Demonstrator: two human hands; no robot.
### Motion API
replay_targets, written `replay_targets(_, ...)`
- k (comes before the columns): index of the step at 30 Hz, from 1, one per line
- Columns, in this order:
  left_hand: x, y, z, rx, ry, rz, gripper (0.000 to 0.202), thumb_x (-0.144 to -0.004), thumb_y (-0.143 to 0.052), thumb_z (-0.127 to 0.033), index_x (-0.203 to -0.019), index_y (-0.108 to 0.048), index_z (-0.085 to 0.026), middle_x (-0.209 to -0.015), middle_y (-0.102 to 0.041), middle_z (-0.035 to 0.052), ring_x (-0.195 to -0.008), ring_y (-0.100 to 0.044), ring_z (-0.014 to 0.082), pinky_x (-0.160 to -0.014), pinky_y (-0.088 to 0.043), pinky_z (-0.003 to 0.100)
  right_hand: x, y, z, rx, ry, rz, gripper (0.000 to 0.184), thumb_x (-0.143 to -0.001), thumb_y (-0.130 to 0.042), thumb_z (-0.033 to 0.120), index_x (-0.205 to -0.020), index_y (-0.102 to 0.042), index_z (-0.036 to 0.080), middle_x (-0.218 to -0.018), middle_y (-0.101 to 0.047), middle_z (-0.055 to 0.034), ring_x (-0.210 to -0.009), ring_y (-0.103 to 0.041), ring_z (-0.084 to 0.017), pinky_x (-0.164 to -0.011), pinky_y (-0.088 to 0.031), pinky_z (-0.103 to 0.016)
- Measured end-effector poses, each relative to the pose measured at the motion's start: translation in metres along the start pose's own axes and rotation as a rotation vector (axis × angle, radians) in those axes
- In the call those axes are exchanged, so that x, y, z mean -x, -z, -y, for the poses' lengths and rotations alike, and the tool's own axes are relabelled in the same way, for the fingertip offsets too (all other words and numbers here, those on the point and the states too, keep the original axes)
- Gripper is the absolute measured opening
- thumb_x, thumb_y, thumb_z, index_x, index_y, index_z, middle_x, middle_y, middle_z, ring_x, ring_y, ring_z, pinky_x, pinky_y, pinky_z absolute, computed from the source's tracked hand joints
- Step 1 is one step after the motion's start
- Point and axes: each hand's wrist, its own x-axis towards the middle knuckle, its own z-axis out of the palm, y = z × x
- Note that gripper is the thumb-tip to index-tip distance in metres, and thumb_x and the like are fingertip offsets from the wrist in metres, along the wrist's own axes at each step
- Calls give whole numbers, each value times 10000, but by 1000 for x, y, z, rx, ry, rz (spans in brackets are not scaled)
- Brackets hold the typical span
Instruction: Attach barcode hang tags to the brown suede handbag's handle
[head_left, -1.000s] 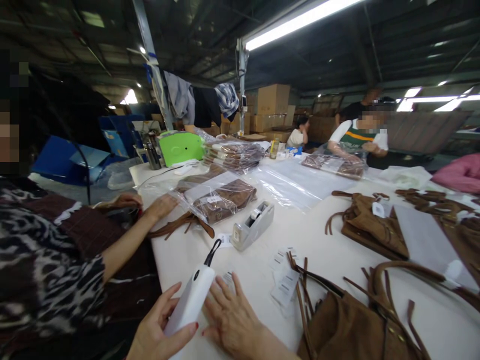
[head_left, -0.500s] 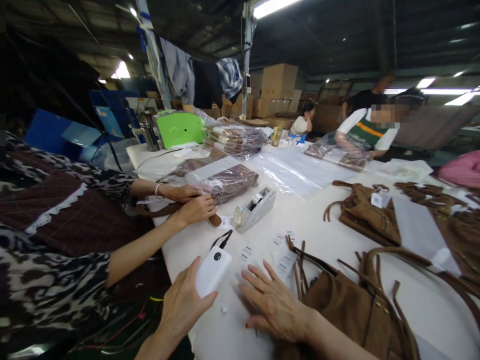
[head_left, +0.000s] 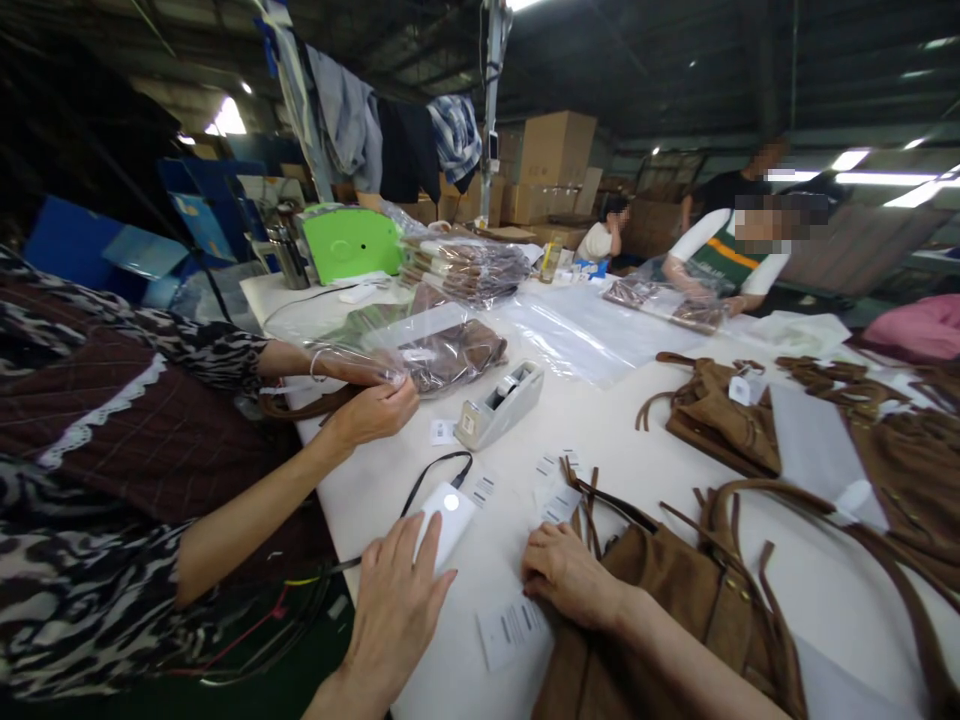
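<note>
White worktable (head_left: 645, 470): left hand (head_left: 397, 600) lies flat, fingers stretched, over the white scanner (head_left: 450, 512); right hand (head_left: 566, 575) clenches the brown suede bag (head_left: 675, 600) beside a barcode label (head_left: 514, 628). Seemingly label scanning; lifting the scanner needs a proper grip.

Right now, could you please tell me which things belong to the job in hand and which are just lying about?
In hand: white scanner under left hand; brown bag at right hand; barcode label.
Lying about: tape dispenser; green case; bagged stack.
</note>
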Motion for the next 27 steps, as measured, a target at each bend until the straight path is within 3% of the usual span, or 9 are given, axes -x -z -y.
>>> replay_targets(4, 33, -6, -18, 183, -134, 35, 265, -786, -517, -300, -1033, -523, -202, -929, -578, 53, -868, -533, 188, -757, -449, 293, 2, -6, 5, 127, 23, -4, 67, -784, -512, 205, -804, -555, 158, -887, -562, -48, -870, -453, -189, -765, -330, -327)
replay_targets(8, 51, -26, -28, 182, -79, 75, 392, -687, -634, -319, -1037, -529, -178, -952, -580, 82, -882, -538, 239, -757, -479, 341, 8, -10, 7, 190, 67, -43, 127, -793, -404, 114, -833, -520, 146, -912, -538, -69, -880, -440, -195, -813, -334, -340)
replay_targets(11, 49, -32, -32, 222, -11, 143, 313, -734, -563, -248, -1042, -535, -202, -948, -571, 74, -887, -537, 224, -773, -479, 340, 13, -8, 8, 179, 75, -75, 120, -809, -387, 122, -831, -499, 160, -919, -529, -57, -871, -435, -183, -811, -340, -330)
replay_targets(15, 39, -26, -38, 292, 71, 286, 226, -771, -480, -215, -977, -569, -231, -927, -564, 59, -888, -532, 209, -781, -470, 338, 18, -1, 9, 158, 65, -102, 116, -840, -372, 161, -861, -487, 165, -945, -519, -63, -902, -430, -184, -833, -335, -335)
replay_targets(19, 28, -17, -42, 317, 190, 369, 370, -760, -472, -234, -1125, -499, -181, -1028, -555, 94, -1004, -497, 241, -880, -426, 377, 23, 6, 10, 130, 51, -120, 140, -851, -344, 154, -860, -483, 163, -938, -516, -69, -895, -436, -186, -835, -341, -347)
replay_targets(23, 23, -16, -43, 328, 224, 440, 498, -756, -454, -239, -1242, -389, -152, -1083, -540, 118, -1057, -476, 252, -908, -404, 379, 33, 17, 7, 57, 47, -173, 129, -843, -344, 135, -811, -466, 163, -883, -506, -67, -845, -434, -184, -789, -363, -340)
replay_targets(27, 25, -21, -44, 325, 258, 385, 540, -770, -429, -266, -1277, -330, -107, -1128, -504, 150, -1102, -438, 264, -936, -374, 396, 45, 31, -1, -222, 13, -332, 132, -856, -328, 169, -792, -443, 178, -834, -486, -47, -799, -428, -168, -735, -372, -320)
